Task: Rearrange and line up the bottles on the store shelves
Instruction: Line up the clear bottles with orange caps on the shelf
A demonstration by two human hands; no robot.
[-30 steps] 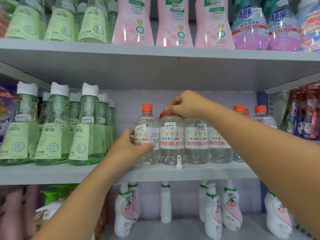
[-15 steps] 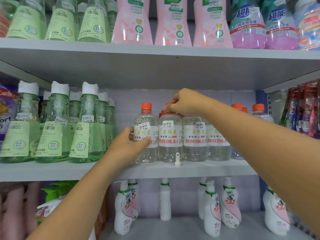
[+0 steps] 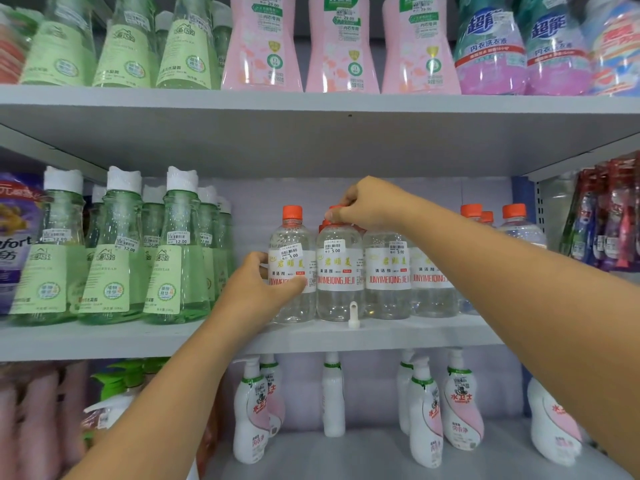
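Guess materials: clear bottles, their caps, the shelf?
Clear bottles: likely thin glossy plastic, see-through with highlights and a rounded moulded shoulder. Caps: orange opaque plastic, it seems; any ribbing is too small to tell. Shelf: flat matte light grey, thin front lip; probably painted sheet metal, though the look leaves it open. Left hand grips one bottle; right hand pinches a cap.

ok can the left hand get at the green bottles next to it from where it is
Probably yes. The left hand grips the leftmost clear bottle, and the green bottles stand at the shelf front just to its left, nothing between. It would have to let go first.
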